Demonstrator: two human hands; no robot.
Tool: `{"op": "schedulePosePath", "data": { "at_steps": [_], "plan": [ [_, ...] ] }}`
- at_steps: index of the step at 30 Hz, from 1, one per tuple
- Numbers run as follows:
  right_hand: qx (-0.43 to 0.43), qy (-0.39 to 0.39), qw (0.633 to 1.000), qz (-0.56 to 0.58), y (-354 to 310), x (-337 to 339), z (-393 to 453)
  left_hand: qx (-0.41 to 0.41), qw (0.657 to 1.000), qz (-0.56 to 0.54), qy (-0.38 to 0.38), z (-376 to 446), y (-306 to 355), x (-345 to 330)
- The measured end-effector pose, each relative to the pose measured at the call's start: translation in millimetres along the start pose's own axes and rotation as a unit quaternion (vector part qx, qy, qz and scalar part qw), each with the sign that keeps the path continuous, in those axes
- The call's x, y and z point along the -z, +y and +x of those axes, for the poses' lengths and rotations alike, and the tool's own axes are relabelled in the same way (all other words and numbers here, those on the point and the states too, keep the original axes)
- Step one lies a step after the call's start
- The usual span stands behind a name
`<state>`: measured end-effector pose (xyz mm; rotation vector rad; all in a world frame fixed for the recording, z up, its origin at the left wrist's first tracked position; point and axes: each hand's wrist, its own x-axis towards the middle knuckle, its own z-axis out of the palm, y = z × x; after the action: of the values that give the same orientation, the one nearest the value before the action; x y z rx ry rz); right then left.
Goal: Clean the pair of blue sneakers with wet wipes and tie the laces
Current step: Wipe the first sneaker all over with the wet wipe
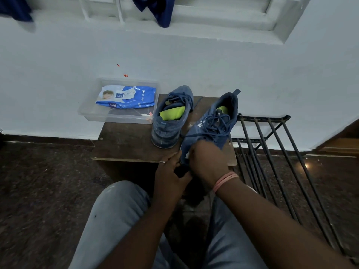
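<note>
I see both hands at the table's point(126, 144) six o'clock edge: the right hand point(208, 164) grips the near sneaker's point(209, 129) toe, the left hand point(171, 171) holds its underside. The other sneaker point(171, 117) stands just at its nine o'clock, the wet wipes pack point(126, 97) lying in a clear tray point(93, 115) beyond.

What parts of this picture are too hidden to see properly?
Head view:
- Toe of the right sneaker: covered by the right hand and left hand.
- Any wipe in the hands: hidden by fingers.
- Dark thing under the left hand: too dim to name.
- Small print on the wet wipes pack: too small.
- Wall cloth: cut off at the top.
</note>
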<state>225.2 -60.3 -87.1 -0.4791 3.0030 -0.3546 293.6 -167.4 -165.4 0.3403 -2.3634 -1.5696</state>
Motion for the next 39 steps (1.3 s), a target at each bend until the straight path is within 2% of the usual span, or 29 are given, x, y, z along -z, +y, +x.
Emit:
{"op": "schedulePosePath", "data": {
  "at_steps": [2,3,6,7,10,12,15,16,17,20,21,22,24,27,29,31,34,39],
  "plan": [
    [-0.006,-0.067,0.993,0.097,-0.6,-0.4,3.2,-0.001,1.0,0.0,-0.006,0.8,-0.2,-0.3],
    [-0.012,-0.065,0.993,0.097,3.3,4.3,6.8,-0.002,1.0,0.001,-0.007,1.1,-1.7,-1.2],
    [-0.027,0.014,0.998,-0.051,12.1,15.8,7.6,0.007,1.0,-0.014,-0.004,0.5,2.3,-1.6],
    [-0.032,0.025,0.998,-0.056,9.5,15.2,5.8,0.007,1.0,-0.019,0.001,0.4,1.8,-1.8],
    [-0.042,-0.045,0.996,0.065,-1.1,1.0,7.8,0.004,1.0,-0.027,-0.002,0.5,0.7,-1.0],
    [-0.042,-0.063,0.994,0.082,2.8,2.3,14.0,0.008,1.0,-0.027,-0.007,0.7,-0.6,-1.7],
    [-0.03,0.026,0.998,-0.046,9.3,12.0,12.5,0.008,1.0,-0.031,-0.001,0.9,-2.3,-3.0],
    [-0.024,0.05,0.997,-0.057,8.9,10.3,10.7,0.015,0.999,-0.038,-0.001,1.3,-2.6,-2.8],
    [-0.021,0.048,0.998,-0.045,6.6,8.1,9.3,0.018,0.999,-0.044,-0.001,2.0,-4.5,-2.7],
    [-0.009,-0.028,0.996,0.087,5.5,-4.8,10.2,0.025,0.998,-0.053,-0.011,4.5,-8.6,-3.3],
    [-0.012,-0.032,0.995,0.093,9.6,-5.6,11.9,0.028,0.998,-0.059,-0.011,4.4,-9.6,-4.5],
    [-0.015,-0.014,0.998,0.064,13.7,-4.8,14.1,0.032,0.997,-0.065,-0.011,3.6,-8.2,-4.7],
    [-0.026,0.084,0.996,-0.023,20.7,-3.4,15.6,0.054,0.993,-0.1,-0.013,1.9,-4.6,-5.6],
    [-0.037,0.172,0.982,0.065,27.1,-10.9,6.7,0.137,0.964,-0.228,-0.008,1.8,3.4,-3.8],
    [-0.05,0.214,0.966,0.136,31.6,-19.9,-7.5,0.206,0.919,-0.336,-0.01,3.9,9.5,-3.9],
    [-0.07,0.233,0.946,0.214,37.8,-28.5,-25.9,0.255,0.874,-0.412,-0.043,0.9,17.3,-7.1],
    [-0.069,0.246,0.921,0.293,43.1,-32.1,-45.6,0.269,0.848,-0.449,-0.083,-4.9,30.7,-16.2],
    [-0.063,0.259,0.888,0.375,61.2,-26.0,-59.0,0.308,0.839,-0.432,-0.118,3.1,54.0,-32.6]
  ]
}}
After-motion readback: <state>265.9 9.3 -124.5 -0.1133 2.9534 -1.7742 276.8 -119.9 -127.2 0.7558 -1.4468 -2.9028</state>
